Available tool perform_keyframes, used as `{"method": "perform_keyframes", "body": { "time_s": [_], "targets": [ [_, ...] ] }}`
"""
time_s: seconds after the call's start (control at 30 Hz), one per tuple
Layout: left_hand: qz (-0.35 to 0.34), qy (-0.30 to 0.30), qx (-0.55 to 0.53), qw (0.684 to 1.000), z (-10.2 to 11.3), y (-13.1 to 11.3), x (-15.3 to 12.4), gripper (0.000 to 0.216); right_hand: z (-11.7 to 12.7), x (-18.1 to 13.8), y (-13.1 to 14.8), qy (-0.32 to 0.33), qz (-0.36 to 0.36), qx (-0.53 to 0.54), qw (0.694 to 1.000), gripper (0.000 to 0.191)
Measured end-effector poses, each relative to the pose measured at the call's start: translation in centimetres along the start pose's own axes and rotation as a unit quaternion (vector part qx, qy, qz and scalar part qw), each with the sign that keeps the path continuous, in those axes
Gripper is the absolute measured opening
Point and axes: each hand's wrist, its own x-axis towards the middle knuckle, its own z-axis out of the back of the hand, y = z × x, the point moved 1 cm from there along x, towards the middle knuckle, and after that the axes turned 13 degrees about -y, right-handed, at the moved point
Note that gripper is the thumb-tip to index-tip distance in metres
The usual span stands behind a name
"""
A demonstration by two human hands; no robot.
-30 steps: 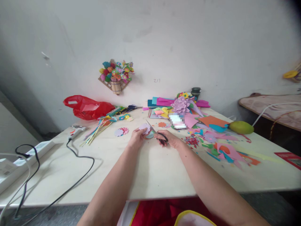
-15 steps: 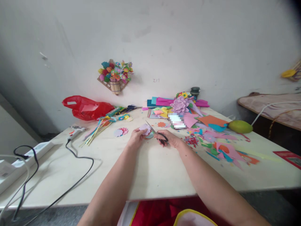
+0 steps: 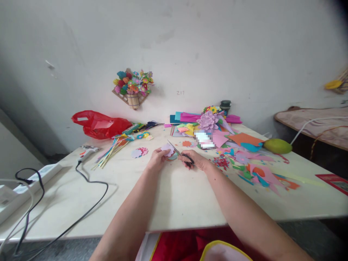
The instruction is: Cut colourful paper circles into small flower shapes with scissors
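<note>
My left hand (image 3: 159, 158) pinches a pale lilac paper flower (image 3: 168, 149) with a scalloped edge. Just to its right, my right hand (image 3: 194, 160) is closed round the black handles of a pair of scissors (image 3: 176, 150), whose blades point up and to the left beside the flower's edge. Whether the blades touch the paper I cannot tell. Under the flower, part of a pale blue-green and orange piece (image 3: 172, 157) shows on the table. Left of my hands lie cut lilac and pink flower shapes (image 3: 140, 152). Beyond the scissors is an orange flower cutout (image 3: 187, 143).
Coloured scraps (image 3: 258, 174) spread over the table's right side near a green-yellow fruit (image 3: 277, 146). A phone-like item (image 3: 204, 140), blurred out, lies behind my right hand. At left are a glue gun (image 3: 87, 153) with its black cord, a power strip (image 3: 40, 177) and a red bag (image 3: 100, 125).
Almost nothing differs. Both hands keep their hold on the flower and the scissors, with at most a very slight shift.
</note>
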Motion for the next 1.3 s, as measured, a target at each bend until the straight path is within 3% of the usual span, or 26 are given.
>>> {"method": "perform_keyframes", "body": {
  "time_s": [0.97, 1.3],
  "targets": [
    [-0.007, 0.0, 0.002, 1.0, -0.09, -0.15, -0.17, 0.018, -0.08, 0.22, -0.16, 0.003, -0.001, 0.009, 1.0, 0.029],
    [0.001, -0.028, -0.007, 1.0, -0.11, -0.26, -0.13, 0.01, -0.19, 0.04, -0.02, 0.008, 0.002, 0.0, 1.0, 0.026]
  ]
}}
